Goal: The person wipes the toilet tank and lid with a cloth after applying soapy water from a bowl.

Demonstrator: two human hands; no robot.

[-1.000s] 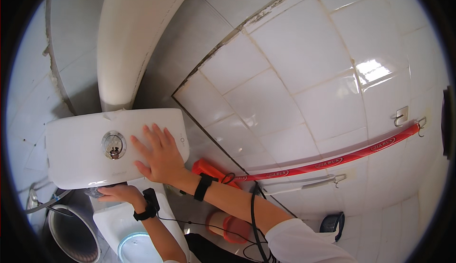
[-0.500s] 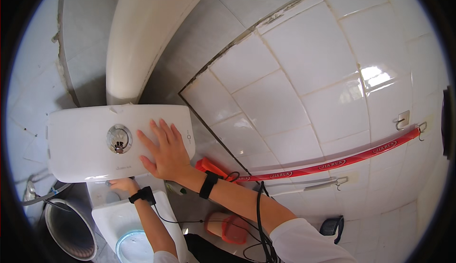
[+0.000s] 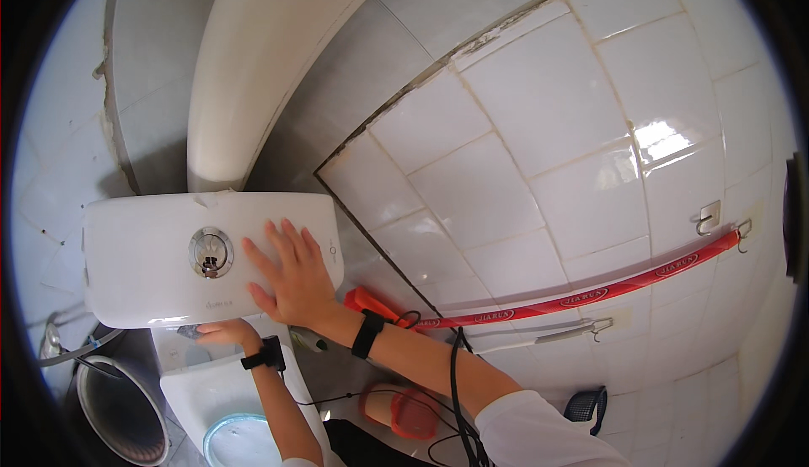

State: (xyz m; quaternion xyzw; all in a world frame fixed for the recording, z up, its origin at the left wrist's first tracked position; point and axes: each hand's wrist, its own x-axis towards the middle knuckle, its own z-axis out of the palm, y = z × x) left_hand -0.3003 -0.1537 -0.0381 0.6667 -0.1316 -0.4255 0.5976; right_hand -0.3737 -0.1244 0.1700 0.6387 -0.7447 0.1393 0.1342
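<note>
My right hand lies on the lid of a white toilet tank, fingers spread, to the right of the round chrome flush button. Just below the tank's front edge, my left hand reaches over the back of the white toilet bowl. At its fingertips is a small grey piece that looks like a cloth, partly hidden by the tank; the left fingers are closed on it. Each wrist wears a black strap.
A thick cream pipe rises behind the tank. A grey bin stands left of the toilet. On the tiled right wall hangs a long red strip beside metal hooks. Black cables hang near my right arm; a red container is below.
My left hand has shifted a little right and toward me. The grey piece, seen lower beneath that hand before, now shows at its fingertips. The right hand stays on the lid.
</note>
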